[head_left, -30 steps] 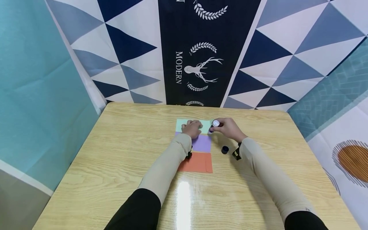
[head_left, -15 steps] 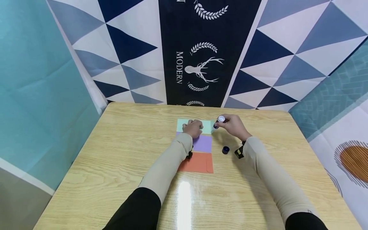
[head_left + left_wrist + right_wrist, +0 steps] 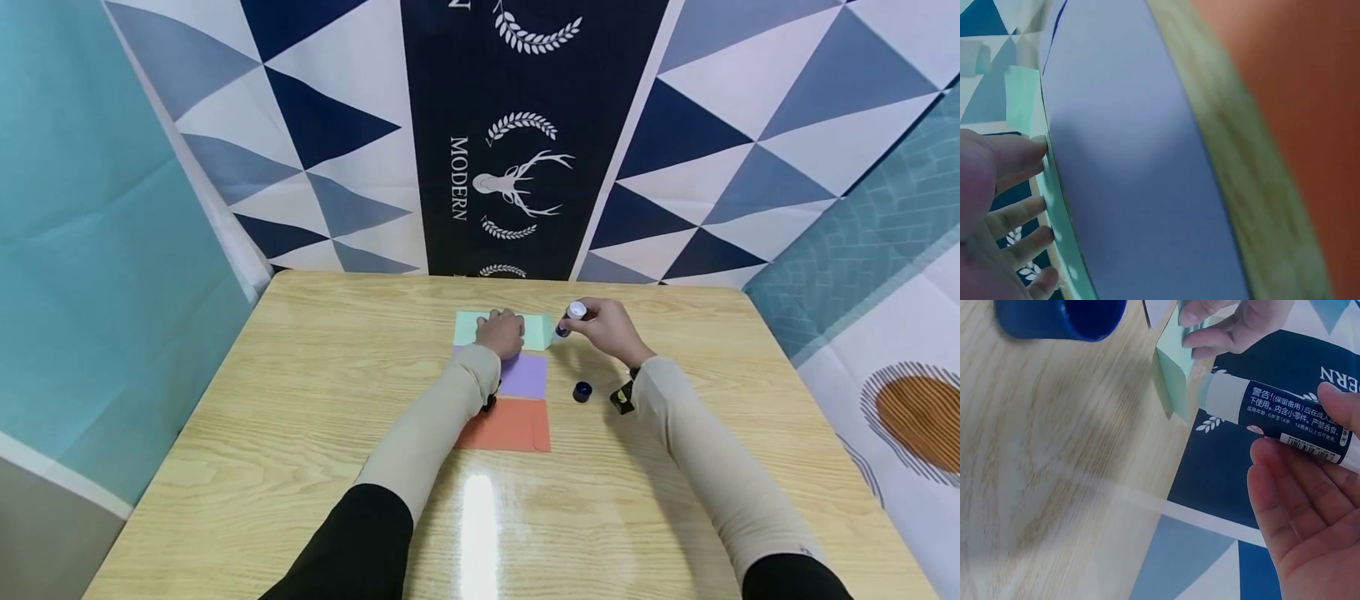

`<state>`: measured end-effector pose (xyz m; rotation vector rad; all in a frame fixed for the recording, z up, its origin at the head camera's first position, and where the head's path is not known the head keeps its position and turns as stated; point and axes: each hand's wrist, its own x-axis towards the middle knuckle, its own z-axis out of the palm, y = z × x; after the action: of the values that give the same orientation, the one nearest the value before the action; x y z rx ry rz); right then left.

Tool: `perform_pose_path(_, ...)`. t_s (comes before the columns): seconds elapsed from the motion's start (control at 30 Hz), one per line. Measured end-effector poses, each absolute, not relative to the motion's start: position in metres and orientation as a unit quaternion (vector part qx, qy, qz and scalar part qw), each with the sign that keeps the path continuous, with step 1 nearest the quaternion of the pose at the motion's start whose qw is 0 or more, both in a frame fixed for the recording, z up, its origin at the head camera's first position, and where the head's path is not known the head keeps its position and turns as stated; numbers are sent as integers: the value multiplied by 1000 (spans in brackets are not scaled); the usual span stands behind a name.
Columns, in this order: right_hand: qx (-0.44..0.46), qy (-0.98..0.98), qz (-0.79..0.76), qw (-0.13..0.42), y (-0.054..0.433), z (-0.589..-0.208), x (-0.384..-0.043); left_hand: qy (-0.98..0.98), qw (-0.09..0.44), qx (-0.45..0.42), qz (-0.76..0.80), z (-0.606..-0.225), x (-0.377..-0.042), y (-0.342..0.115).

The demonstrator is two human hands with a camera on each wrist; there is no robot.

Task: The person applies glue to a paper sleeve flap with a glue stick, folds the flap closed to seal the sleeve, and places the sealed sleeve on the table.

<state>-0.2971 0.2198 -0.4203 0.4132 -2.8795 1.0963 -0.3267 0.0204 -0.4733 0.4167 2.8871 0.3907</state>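
left hand [image 3: 501, 334], fingers spread, rests on green envelope [image 3: 535, 332]; right of it, right hand [image 3: 611, 328] pinches glue stick [image 3: 1285, 419], probably light, stiff, best held mid-barrel.

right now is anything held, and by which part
The right hand pinches the navy cylindrical glue stick by its labelled barrel; the left hand touches mint-green paper.
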Motion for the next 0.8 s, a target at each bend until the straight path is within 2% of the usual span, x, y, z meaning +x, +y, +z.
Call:
perform_pose_path(0.4, 121, -928, 352, 16, 228, -424, -299, 970, 88, 148, 169, -470, -329, 22)
perform_pose_path(0.63, 116, -930, 349, 18, 230, -423, -299, 962, 64, 202, 171, -471, -331, 27)
perform_pose_path(0.8, 121, -928, 352, 24, 231, -424, -297, 960, 71, 206, 177, -470, -330, 28)
